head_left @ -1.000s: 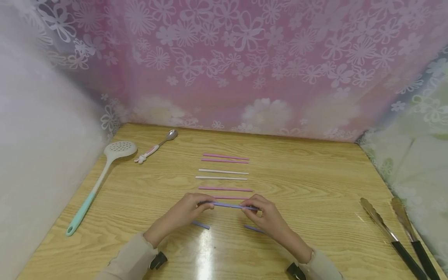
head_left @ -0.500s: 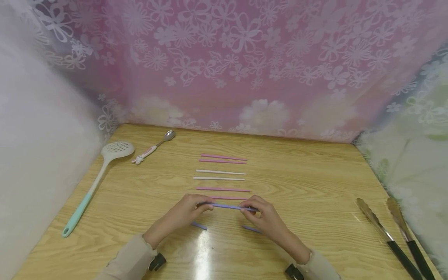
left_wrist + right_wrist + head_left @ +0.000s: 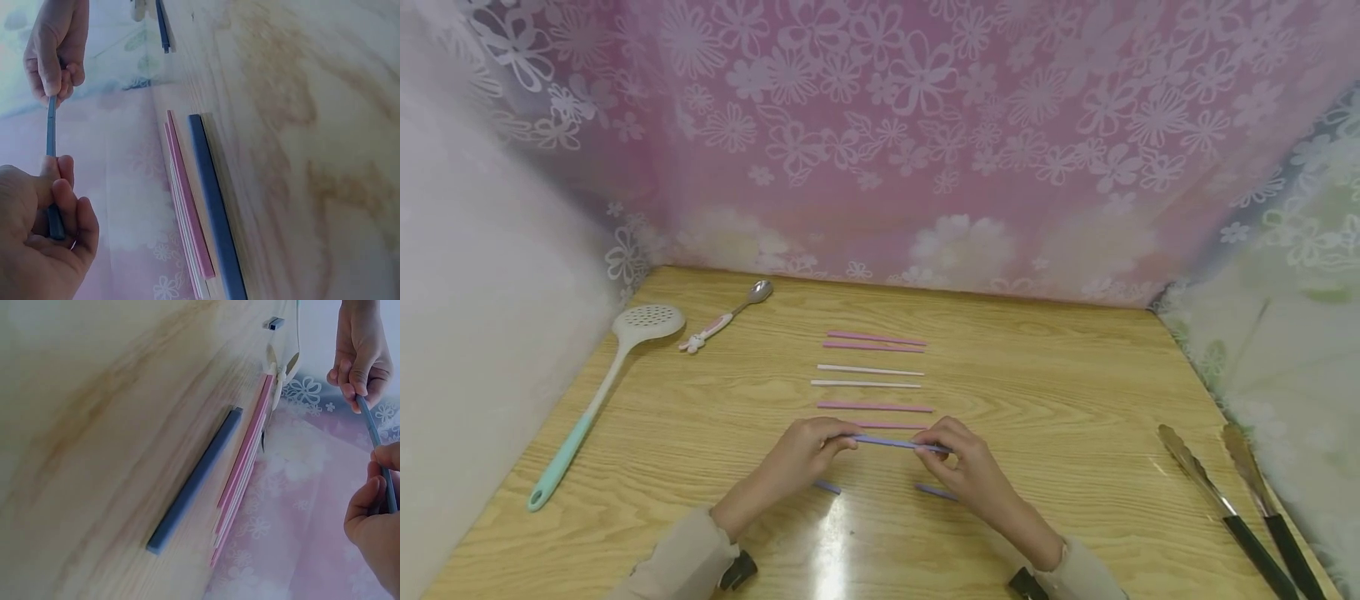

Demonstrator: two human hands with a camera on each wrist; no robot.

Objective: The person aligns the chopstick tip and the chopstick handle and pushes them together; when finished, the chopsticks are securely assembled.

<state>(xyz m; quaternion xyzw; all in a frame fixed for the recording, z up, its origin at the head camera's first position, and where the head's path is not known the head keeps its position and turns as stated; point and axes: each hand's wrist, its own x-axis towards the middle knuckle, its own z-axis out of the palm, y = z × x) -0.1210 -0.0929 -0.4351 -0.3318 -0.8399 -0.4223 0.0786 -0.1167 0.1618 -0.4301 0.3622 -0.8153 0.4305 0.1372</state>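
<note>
A slim blue chopstick [image 3: 883, 442] is held level above the table, one end in each hand. My left hand [image 3: 811, 450] pinches its left end between thumb and fingers. At the other end, my right hand [image 3: 962, 462] pinches it the same way. In the left wrist view a small joint mark shows on the chopstick [image 3: 50, 125] between the hands. Below, two separate shorter blue chopstick pieces lie on the wood: a left piece [image 3: 828, 487], partly behind my left hand, and a right piece [image 3: 936, 492], partly behind my right hand.
Beyond my hands lie pink chopsticks [image 3: 876, 407], white chopsticks [image 3: 868, 384] and another pink pair [image 3: 874, 347] in rows. A skimmer [image 3: 649, 321] and a bunny-handled spoon [image 3: 718, 323] lie at the left, metal tongs [image 3: 1251, 517] at the right. Floral cloth [image 3: 880, 167] hangs behind the table.
The head view has turned slightly, so the table's things shift a little to the left. Both hands keep their grip on the blue chopstick, nearly still.
</note>
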